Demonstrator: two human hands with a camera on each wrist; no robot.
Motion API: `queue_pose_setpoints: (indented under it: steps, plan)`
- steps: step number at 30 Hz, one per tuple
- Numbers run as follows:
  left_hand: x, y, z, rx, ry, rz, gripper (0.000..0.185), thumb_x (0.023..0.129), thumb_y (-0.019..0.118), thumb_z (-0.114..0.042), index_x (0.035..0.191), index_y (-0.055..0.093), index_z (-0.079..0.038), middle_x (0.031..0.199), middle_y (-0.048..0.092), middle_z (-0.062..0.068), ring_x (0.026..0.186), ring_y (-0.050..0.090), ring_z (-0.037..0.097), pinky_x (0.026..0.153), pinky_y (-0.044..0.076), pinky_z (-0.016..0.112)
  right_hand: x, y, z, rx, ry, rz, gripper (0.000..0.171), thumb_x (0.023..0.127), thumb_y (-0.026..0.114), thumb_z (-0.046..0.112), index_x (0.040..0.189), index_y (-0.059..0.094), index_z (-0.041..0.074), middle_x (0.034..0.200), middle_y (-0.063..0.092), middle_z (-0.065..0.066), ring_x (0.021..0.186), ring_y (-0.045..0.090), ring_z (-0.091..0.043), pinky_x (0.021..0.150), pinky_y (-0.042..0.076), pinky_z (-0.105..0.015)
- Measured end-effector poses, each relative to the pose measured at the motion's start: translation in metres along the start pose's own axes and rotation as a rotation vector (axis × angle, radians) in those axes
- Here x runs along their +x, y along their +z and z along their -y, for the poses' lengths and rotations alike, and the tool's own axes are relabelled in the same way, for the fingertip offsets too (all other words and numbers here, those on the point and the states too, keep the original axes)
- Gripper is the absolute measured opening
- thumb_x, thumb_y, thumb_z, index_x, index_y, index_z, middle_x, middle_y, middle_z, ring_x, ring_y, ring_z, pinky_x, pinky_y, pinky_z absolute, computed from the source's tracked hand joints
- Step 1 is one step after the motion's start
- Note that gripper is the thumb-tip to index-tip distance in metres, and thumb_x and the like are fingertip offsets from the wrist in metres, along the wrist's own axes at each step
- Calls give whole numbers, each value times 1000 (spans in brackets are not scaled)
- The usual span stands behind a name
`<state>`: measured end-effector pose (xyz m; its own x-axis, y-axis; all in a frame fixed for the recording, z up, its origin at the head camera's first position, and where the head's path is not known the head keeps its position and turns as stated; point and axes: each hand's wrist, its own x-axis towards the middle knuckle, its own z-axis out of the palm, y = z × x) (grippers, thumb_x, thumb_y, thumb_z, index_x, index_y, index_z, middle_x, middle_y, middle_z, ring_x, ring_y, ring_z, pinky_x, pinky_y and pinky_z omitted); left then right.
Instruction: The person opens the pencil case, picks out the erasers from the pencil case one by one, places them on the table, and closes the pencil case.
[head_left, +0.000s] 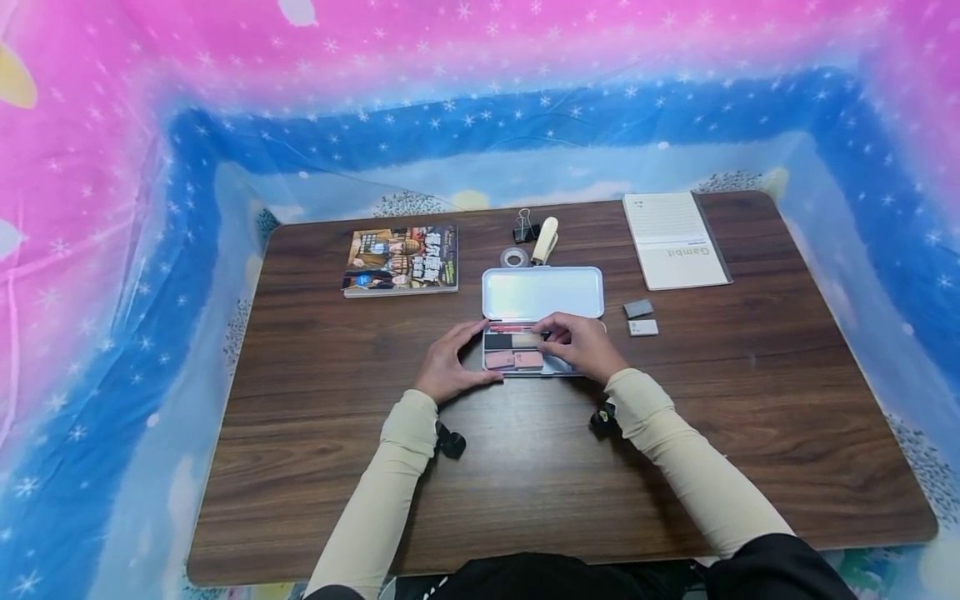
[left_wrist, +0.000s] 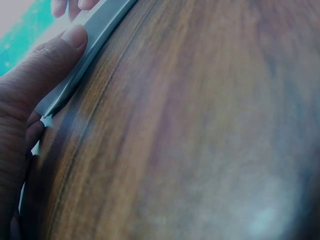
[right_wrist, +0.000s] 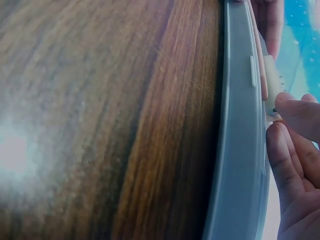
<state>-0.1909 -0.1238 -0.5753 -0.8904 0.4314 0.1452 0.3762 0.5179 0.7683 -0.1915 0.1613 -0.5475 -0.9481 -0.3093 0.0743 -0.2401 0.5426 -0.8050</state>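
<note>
Dark wood table (head_left: 337,450), pink-blue starry sheeting around. Left hand (head_left: 450,367) rests curled against left edge of open tin case (head_left: 543,292), thumb pressed on rim. Right hand (head_left: 581,343) over case tray, fingertips pinching pale eraser-like piece (right_wrist: 272,82); item mostly hidden by fingers. Pink erasers (head_left: 513,359) in tray, partly covered. Two grey blocks (head_left: 640,317) just right of case. Notebook (head_left: 675,242) reads "Gambit". Comic book (head_left: 401,260) title unreadable.
</note>
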Motion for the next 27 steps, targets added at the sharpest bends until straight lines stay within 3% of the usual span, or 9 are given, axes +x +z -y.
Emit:
queue_pose_setpoints:
  steps: [7,10,14,21,27]
  plan:
    - [-1,2,0,-13,-4,1,98,74,100,-32,157,52,-14,152,56,14,141,52,33,120,40,48,-20,-27,-10,139,12,-109,16,94,79,0,110,77,1,102,76,-14,86,71,-17,77,59,-20]
    - [-1,1,0,-16,-6,0,98,74,100,-31,157,52,-14,152,56,14,141,52,33,121,39,47,-38,-50,-23,197,49,-179,18,94,77,-2,112,76,-3,104,75,-21,77,68,-16,62,54,-16]
    - [0,0,0,-14,-6,0,98,74,100,-31,158,52,-14,153,55,14,142,52,33,121,39,48,-64,-82,-28,203,106,-252,19,94,75,-6,113,73,-9,99,72,-27,61,61,-18,44,45,-20]
    - [1,-1,0,-3,5,-4,97,74,100,-32,157,52,-14,152,56,14,140,53,34,120,40,49,-91,-107,-48,103,146,-324,16,92,76,-11,107,72,-12,102,72,-32,81,63,2,67,50,-8]
    - [0,1,-1,-7,0,0,98,74,100,-33,157,52,-14,152,56,15,140,53,34,120,40,50,-99,-110,-58,98,143,-303,17,91,75,-13,106,70,-15,104,71,-35,84,66,1,72,52,-8]
